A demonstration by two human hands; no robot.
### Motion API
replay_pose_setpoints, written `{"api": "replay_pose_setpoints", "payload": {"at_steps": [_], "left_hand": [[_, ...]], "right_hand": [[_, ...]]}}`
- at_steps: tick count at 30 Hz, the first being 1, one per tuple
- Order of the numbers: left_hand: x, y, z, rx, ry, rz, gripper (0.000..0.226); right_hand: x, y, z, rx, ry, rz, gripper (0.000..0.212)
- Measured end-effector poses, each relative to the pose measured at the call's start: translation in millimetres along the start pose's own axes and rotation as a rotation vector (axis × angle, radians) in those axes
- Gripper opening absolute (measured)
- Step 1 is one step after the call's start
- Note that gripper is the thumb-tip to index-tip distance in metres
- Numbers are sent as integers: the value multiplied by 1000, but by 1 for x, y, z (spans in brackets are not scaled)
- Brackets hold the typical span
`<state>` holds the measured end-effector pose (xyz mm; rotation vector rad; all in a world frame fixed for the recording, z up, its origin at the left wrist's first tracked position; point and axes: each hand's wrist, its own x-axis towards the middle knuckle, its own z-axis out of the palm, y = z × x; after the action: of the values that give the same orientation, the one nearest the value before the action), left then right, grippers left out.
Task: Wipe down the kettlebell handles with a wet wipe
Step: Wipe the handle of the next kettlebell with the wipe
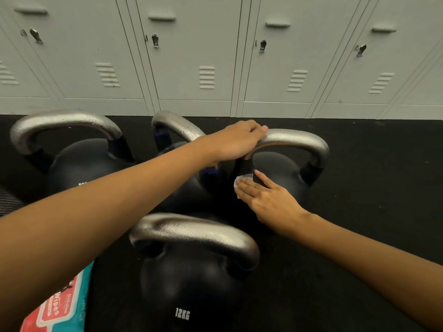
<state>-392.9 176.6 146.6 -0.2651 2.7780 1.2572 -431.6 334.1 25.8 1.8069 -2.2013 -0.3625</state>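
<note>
Gripping the right kettlebell's handle (294, 138), the left hand (237, 142) steadies it (fingers curled); the flat right hand (266, 200) presses a wet wipe (242, 182) against its base.

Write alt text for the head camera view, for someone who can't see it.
A person's left hand grips the far right kettlebell's handle while the right hand presses a wet wipe against its base. Three more kettlebells, a wipes pack and lockers surround them.

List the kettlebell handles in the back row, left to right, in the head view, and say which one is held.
Left handle → middle handle → right handle, gripped by the left hand.
</note>
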Motion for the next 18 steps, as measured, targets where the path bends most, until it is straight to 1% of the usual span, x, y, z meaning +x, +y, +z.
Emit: {"api": "replay_pose_setpoints", "payload": {"at_steps": [1, 2, 6, 10, 12, 14, 16, 18], "left_hand": [[0, 0, 0, -3, 1, 0, 41], [0, 0, 0, -3, 1, -1, 41], [2, 1, 1, -1, 0, -1, 41], [2, 0, 1, -12, 2, 4, 42], [1, -1, 0, 0, -1, 16, 42], [2, -2, -1, 13, 1, 20, 41], [3, -3, -1, -11, 14, 15, 42], [5, -2, -2, -75, 41, 6, 45]], "right_hand": [[4, 1, -1, 2, -37, 9, 63], [8, 0, -5, -16, -59, 26, 64], [18, -9, -10, -70, -179, 21, 57], [9, -2, -13, -8, -132, 0, 60], [1, 7, -15, 89, -125, -19, 65], [-8, 12, -24, 257, -90, -40, 58], [-13, 21, -38, 545, -90, 16, 48], [-15, 30, -60, 791, -66, 115, 43]]}}
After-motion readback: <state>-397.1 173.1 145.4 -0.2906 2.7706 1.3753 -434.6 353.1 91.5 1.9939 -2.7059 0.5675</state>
